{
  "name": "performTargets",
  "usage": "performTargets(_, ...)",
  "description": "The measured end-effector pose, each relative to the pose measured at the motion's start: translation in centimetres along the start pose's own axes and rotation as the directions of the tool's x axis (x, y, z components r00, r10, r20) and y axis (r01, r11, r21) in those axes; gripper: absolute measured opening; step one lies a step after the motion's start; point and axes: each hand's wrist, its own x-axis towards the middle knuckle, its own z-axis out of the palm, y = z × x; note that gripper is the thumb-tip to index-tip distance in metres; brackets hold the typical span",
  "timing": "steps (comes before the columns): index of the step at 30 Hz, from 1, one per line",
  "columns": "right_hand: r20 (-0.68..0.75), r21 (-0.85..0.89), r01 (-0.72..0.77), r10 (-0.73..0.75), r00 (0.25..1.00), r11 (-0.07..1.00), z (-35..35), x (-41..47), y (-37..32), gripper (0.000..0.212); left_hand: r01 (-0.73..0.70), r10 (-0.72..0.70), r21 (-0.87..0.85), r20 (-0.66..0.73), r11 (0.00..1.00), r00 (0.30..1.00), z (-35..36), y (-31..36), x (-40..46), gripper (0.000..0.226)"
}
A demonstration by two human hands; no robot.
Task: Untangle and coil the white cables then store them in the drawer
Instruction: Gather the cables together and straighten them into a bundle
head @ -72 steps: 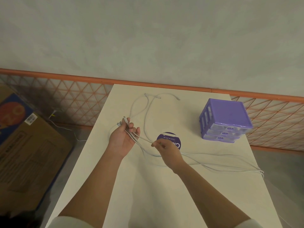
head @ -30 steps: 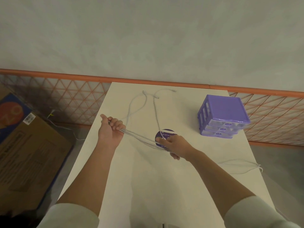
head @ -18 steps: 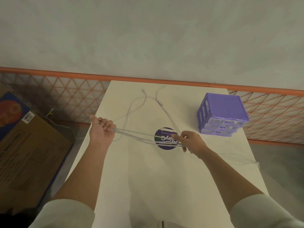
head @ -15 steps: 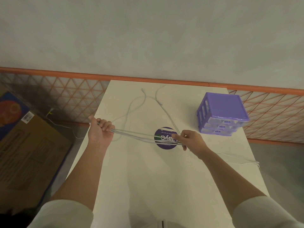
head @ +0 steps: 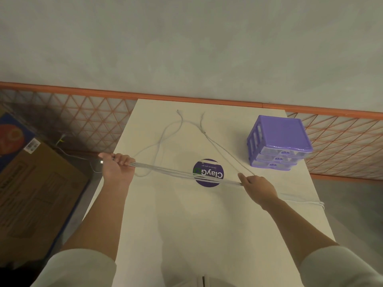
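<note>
White cables (head: pixel 165 169) stretch between two hands (head: pixel 118 168), one drawer unit (head: pixel 279 141) nearby.

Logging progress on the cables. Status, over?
Left hand grips cables; right hand pinches them, bundle taut over sticker. Loose ends on table, uncoiled. Drawers closed. Nothing in the way.

Perhaps a storeroom: bare concrete wall (head: pixel 186 38), cardboard box (head: pixel 37 193).

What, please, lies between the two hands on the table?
In the head view, the white cables stretch taut from left hand to right hand, crossing over the round purple sticker.
</note>
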Motion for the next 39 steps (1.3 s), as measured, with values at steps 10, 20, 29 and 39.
performTargets(10,-0.055,-0.026,-0.009,0.007,0.998,1.000,1.5,-0.8,-1.0,0.059,-0.259,0.009,0.910,0.270,0.324,0.963,3.0,-3.1,-3.7,0.024)
performTargets(20,-0.094,0.148,0.097,-0.083,0.992,0.984,0.0,-1.0,-4.4,0.056,-0.597,-0.471,0.791,0.479,-0.134,0.741,4.3,-12.3,-8.8,0.046)
performTargets(29,-0.065,0.244,0.162,-0.151,0.986,0.956,-0.4,-1.2,-3.9,0.057,-0.576,-0.490,0.816,0.486,-0.041,0.724,4.0,-15.6,-11.1,0.050)
performTargets(39,0.063,0.374,0.326,-0.375,0.925,0.868,-2.6,-2.0,1.3,0.024,-0.498,-0.468,0.866,0.419,-0.053,0.778,4.4,-17.3,-11.5,0.052)
